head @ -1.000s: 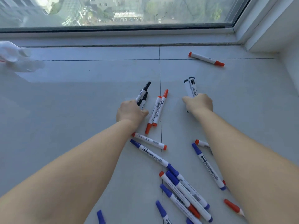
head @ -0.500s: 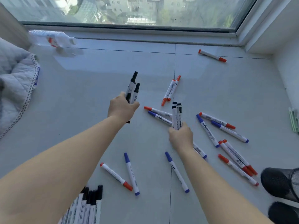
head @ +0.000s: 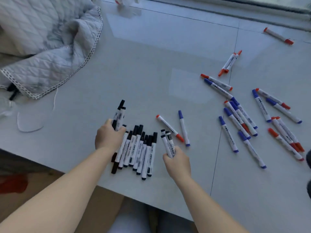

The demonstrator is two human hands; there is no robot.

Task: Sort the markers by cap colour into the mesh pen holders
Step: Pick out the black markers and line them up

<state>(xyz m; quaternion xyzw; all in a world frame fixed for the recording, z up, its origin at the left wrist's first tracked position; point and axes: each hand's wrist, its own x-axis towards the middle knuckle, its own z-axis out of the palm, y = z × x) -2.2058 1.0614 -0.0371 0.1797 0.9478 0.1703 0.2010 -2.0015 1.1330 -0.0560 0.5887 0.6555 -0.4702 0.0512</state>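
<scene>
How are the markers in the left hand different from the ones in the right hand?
The left hand grips its black-capped markers over the pile of black markers; the right hand holds its black-capped markers beside that pile. The left bundle sticks out further. Both point away.

Two bare forearms, no sleeves

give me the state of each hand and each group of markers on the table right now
left hand: grips a bunch of black-capped markers, upright
right hand: grips a few black-capped markers, tilted
black marker pile: lying side by side on the table between the hands
red and blue markers: lying loose, mixed, capped
lone red marker: lying apart near the window
quilted cloth: crumpled on the table's far left
</scene>
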